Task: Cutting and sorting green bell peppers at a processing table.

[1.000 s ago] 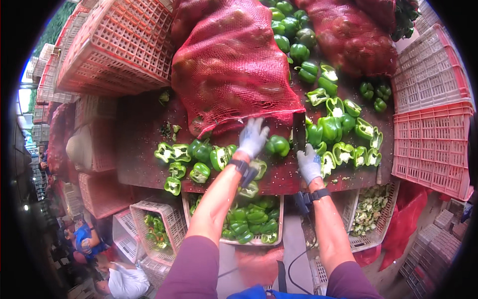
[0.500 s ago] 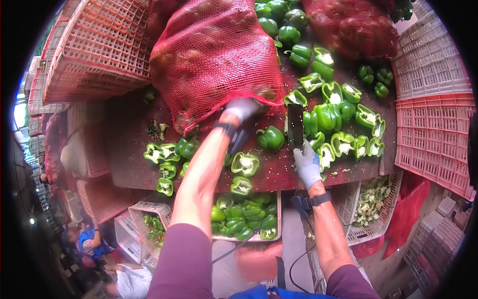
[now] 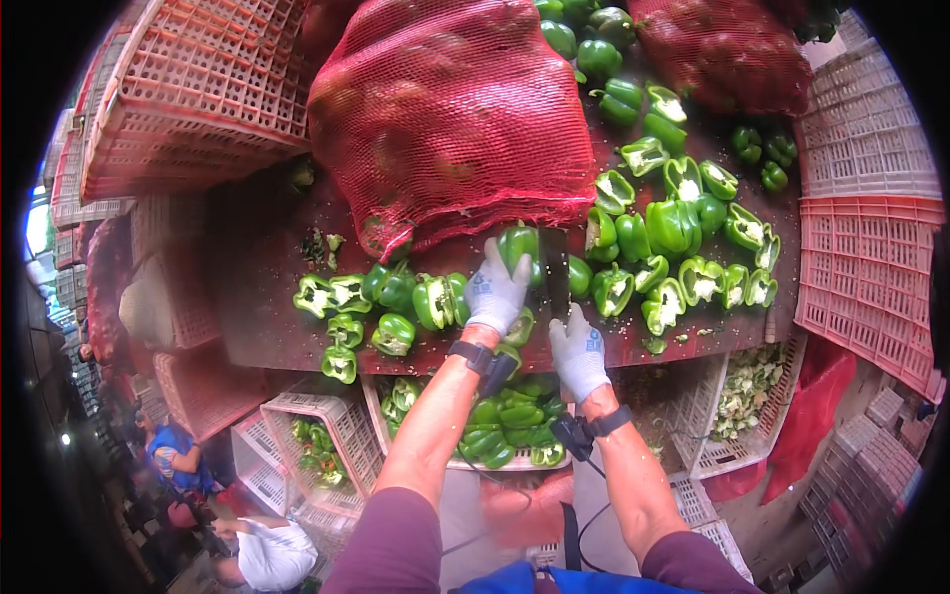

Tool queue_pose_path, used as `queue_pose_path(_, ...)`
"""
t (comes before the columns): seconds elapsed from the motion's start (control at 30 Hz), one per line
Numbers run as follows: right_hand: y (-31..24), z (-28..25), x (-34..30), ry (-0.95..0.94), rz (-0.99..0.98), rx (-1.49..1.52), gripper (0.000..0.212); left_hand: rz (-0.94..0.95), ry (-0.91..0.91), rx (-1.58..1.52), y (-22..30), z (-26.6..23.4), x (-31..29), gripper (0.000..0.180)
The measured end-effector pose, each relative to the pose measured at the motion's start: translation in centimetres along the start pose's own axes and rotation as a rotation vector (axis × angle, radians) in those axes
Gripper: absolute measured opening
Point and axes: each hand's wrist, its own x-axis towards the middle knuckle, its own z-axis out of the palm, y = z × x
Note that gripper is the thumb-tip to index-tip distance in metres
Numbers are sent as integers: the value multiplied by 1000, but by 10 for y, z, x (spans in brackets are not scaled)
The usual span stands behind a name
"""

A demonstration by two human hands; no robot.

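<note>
My gloved left hand (image 3: 495, 292) is closed on a whole green bell pepper (image 3: 517, 244) at the front edge of the red mesh sack. Just right of that pepper, my gloved right hand (image 3: 581, 354) grips a knife with a broad dark blade (image 3: 554, 269), which points away from me. The hand covers its handle. Whether the blade touches the pepper, I cannot tell. Many cut pepper halves (image 3: 703, 280) with pale cores lie to the right of the knife, around an uncut pepper (image 3: 674, 228). More halves (image 3: 394, 335) lie left of my left hand.
The bulging red mesh sack (image 3: 455, 129) covers the table's far middle; another sack (image 3: 722, 49) lies far right. Below the near edge stand a crate of green peppers (image 3: 510, 421) and a crate of pale cores (image 3: 742, 396). Stacked crates (image 3: 861, 267) flank the table. Other people (image 3: 267, 554) are lower left.
My left hand has come out from under the sack's edge toward me and now holds a pepper. My right hand and the knife have shifted left and nearer to me.
</note>
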Motion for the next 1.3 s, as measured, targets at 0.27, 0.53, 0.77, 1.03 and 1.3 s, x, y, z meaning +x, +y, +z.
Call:
queue_pose_path(0.27,-17,23,67,-55,-26,-153,36,-33,-114,-18,3,-13,12,74)
queue_pose_path(0.53,-5,11,45,38,43,178,30,300,-139,43,-32,-44,15,68)
queue_pose_path(0.77,21,14,41,225,130,504,33,116,520,352,-13,-79,85,45)
queue_pose_path(1.03,43,24,48,170,58,182,33,314,361,461,5,-113,117,46)
queue_pose_path(1.3,56,32,53,213,80,188,35,461,166,53,-10,-109,71,35)
